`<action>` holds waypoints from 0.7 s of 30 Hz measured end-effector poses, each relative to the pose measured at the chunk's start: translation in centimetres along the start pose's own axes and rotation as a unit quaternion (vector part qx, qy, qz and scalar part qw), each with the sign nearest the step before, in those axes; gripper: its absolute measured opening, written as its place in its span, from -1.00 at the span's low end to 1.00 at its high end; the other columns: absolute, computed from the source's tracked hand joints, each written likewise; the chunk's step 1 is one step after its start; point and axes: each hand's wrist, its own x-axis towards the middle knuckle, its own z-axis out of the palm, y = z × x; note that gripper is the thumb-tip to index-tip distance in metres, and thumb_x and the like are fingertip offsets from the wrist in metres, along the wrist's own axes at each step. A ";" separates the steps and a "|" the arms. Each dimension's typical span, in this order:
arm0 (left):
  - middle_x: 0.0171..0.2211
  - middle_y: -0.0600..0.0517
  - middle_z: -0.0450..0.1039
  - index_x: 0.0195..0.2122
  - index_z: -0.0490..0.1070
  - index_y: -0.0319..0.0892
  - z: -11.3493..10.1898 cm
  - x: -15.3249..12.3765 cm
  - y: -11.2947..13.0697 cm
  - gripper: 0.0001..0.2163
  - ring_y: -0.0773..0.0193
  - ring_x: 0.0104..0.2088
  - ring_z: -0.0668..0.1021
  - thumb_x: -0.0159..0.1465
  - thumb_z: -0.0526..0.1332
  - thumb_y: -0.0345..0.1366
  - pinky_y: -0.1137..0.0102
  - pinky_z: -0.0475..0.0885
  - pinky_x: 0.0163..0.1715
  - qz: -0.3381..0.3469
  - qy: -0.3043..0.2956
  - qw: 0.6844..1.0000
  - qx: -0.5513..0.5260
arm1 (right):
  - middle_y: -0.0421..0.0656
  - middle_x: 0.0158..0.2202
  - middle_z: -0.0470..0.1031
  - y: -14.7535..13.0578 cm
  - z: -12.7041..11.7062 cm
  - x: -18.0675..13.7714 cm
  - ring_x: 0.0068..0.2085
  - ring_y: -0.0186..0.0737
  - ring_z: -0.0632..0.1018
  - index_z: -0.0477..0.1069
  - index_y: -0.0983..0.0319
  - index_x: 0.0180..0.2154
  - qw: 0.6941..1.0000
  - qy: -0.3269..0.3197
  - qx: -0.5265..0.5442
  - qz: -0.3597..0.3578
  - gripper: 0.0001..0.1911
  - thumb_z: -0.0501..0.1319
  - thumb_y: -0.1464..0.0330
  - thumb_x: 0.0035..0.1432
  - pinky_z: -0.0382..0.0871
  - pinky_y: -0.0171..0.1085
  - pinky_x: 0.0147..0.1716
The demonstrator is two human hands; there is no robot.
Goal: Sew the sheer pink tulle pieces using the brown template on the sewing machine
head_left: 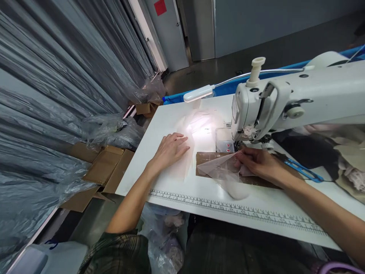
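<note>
Head view: person seated at a white table (176,118).
Right hand (258,163): grip closed, pinching sheer fabric piece (225,171) at its upper edge, just below the needle.
Fabric: trails from the grip toward the person, over a brown card strip (207,158).
Left hand (169,150): open, flat, pressing pale fabric layer (194,129) to the table, well apart from the right.
Above grip: sewing machine (299,102), lamp (198,93) lit.
Right of grip: blue tool (302,169).
Near edge: printed ruler (236,209).

Two hands (171,149) (258,163), one sewing machine (299,99).
</note>
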 end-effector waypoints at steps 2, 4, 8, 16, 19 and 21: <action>0.08 -0.10 0.38 0.10 0.40 -0.16 -0.2 0.4 -0.7 -0.68 0.08 0.05 0.45 0.38 0.11 -0.17 0.13 0.32 0.10 -0.005 0.039 0.999 -0.010 | -0.18 -0.48 0.53 -0.1 0.0 -0.2 -0.51 -0.28 0.51 0.43 0.20 -0.36 1.000 -0.003 -0.014 -0.002 -0.72 0.17 0.14 0.24 0.31 -0.35 -0.52; 0.05 -0.08 0.40 0.08 0.41 -0.14 -0.2 0.8 -1.8 -0.68 0.09 0.06 0.45 0.37 0.13 -0.16 0.13 0.31 0.12 -0.018 0.062 0.998 -0.019 | -0.17 -0.45 0.54 -0.1 0.0 -0.2 -0.50 -0.28 0.52 0.42 0.20 -0.34 1.000 -0.013 -0.011 -0.007 -0.72 0.13 0.15 0.27 0.31 -0.35 -0.51; 0.11 -0.10 0.37 0.12 0.38 -0.15 0.0 2.2 -4.6 -0.63 0.09 0.08 0.45 0.35 0.13 -0.12 0.15 0.33 0.13 -0.092 0.072 0.992 -0.045 | -0.17 -0.42 0.56 0.2 0.0 -0.2 -0.50 -0.29 0.53 0.42 0.19 -0.33 1.000 -0.012 -0.016 -0.012 -0.72 0.11 0.14 0.29 0.33 -0.36 -0.50; 0.05 -0.09 0.46 0.11 0.39 -0.19 1.1 9.3 -7.4 -0.59 0.14 0.00 0.52 0.34 0.04 -0.10 0.34 0.41 -0.01 -0.153 -0.007 0.987 -0.051 | -0.21 -0.49 0.52 0.4 0.2 -0.2 -0.57 -0.32 0.46 0.43 0.18 -0.37 0.995 0.011 -0.089 -0.041 -0.66 0.11 0.09 0.28 0.25 -0.36 -0.60; 0.06 -0.03 0.47 0.09 0.42 -0.12 1.5 12.7 -5.8 -0.56 0.12 0.02 0.52 0.30 0.09 0.00 0.37 0.39 0.02 -0.119 -0.065 0.990 -0.041 | -0.19 -0.44 0.54 0.5 0.3 0.0 -0.56 -0.32 0.46 0.43 0.18 -0.34 0.996 0.001 -0.082 -0.038 -0.67 0.09 0.09 0.29 0.25 -0.36 -0.60; 0.11 -0.06 0.43 0.10 0.42 -0.10 1.9 15.2 -4.3 -0.49 0.04 0.09 0.48 0.23 0.14 0.09 0.31 0.36 0.08 -0.102 -0.095 0.990 -0.027 | -0.19 -0.41 0.55 0.5 0.2 0.0 -0.52 -0.30 0.47 0.43 0.17 -0.31 0.997 -0.012 -0.074 -0.035 -0.68 0.08 0.10 0.29 0.26 -0.35 -0.58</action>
